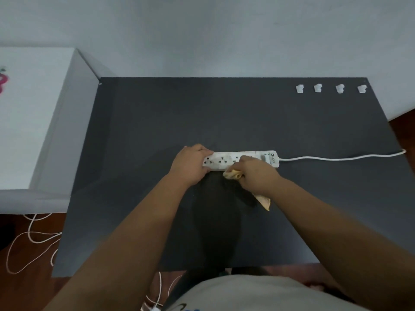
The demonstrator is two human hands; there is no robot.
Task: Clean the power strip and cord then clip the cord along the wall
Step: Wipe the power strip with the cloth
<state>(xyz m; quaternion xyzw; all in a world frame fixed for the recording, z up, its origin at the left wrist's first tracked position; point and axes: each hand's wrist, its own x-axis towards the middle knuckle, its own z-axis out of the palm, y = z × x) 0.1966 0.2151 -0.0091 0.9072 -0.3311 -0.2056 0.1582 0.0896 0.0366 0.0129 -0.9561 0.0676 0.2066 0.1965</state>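
Note:
A white power strip [226, 160] lies flat in the middle of the dark table [157, 122]. My left hand [190, 163] grips its left end. My right hand [256, 173] holds a yellowish cloth [233, 174] against the strip's front edge near the right sockets; a tail of the cloth hangs out below the wrist. The white cord [336, 157] runs from the strip's right end over the table's right edge. Several small white cord clips [299, 88] sit in a row at the table's far right, by the wall.
A white box-like cabinet [40, 117] stands against the table's left side. The pale wall [224, 34] runs along the table's far edge. Loops of white cord [33, 239] lie on the wooden floor at the lower left and under the near table edge.

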